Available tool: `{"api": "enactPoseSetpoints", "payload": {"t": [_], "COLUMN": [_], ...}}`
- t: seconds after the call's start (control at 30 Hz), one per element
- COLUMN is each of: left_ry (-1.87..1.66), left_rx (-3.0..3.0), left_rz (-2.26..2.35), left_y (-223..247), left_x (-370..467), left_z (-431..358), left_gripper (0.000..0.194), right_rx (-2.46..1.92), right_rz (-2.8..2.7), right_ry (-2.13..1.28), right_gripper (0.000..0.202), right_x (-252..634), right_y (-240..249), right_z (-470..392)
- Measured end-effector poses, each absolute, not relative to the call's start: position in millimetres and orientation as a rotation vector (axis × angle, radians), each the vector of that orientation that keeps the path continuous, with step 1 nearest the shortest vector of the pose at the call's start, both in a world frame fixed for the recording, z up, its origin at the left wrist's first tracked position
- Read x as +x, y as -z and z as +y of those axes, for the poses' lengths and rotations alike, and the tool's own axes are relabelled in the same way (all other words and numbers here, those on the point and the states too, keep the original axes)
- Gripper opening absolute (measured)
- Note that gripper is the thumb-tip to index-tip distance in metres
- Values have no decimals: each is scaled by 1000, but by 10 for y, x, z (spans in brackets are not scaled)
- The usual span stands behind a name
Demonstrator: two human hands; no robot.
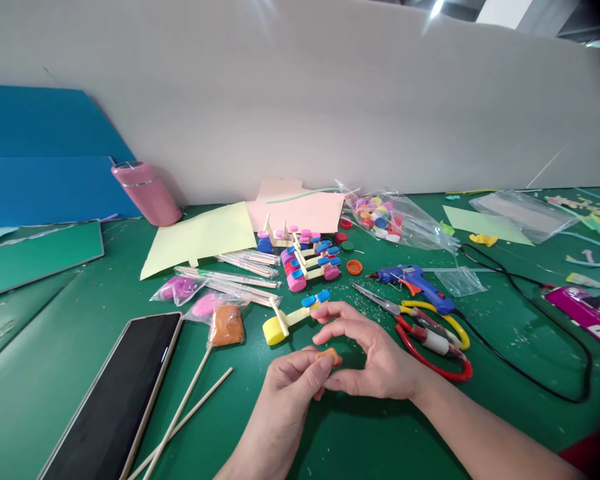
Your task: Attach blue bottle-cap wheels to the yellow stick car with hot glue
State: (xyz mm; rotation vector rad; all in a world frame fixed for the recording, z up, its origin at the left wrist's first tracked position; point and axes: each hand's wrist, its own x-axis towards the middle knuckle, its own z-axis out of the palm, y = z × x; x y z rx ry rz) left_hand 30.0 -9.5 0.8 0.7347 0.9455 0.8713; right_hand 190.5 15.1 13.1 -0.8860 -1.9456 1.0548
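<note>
My left hand (293, 387) pinches a small piece of orange clay (331, 356) between thumb and fingers, low over the green table. Close beside it on the right is my right hand (375, 353), fingers apart and curved, its thumb tip near the clay; whether they touch is unclear. Just behind my hands lies a small craft piece with a yellow clay end (274, 330), wooden sticks and blue clay bits. To the left, a wrapped block of orange clay (227, 325) rests by the tip of a thin wooden stick (180, 410).
Scissors (430, 333) and a blue glue gun (417, 283) with a black cord lie right. Several pink and blue craft pieces (310, 257) stand behind. A phone (115, 393) lies left, a pink tumbler (147, 193) further back. A bag of colourful caps (380, 217) sits behind.
</note>
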Motion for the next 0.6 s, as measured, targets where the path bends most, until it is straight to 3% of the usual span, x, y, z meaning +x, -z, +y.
{"api": "enactPoseSetpoints", "payload": {"t": [0.2, 0.6], "left_ry": [-868, -889], "left_rx": [744, 705], "left_rz": [935, 949], "left_y": [-39, -47], "left_x": [293, 312], "left_z": [-85, -72], "left_gripper": [23, 22], "right_rx": [-891, -864], "right_rz": [-1920, -1879], "right_ry": [-1016, -980], "right_gripper": [27, 30], "right_x": [1942, 1941], "right_y": [-115, -84], "right_z": [150, 154]}}
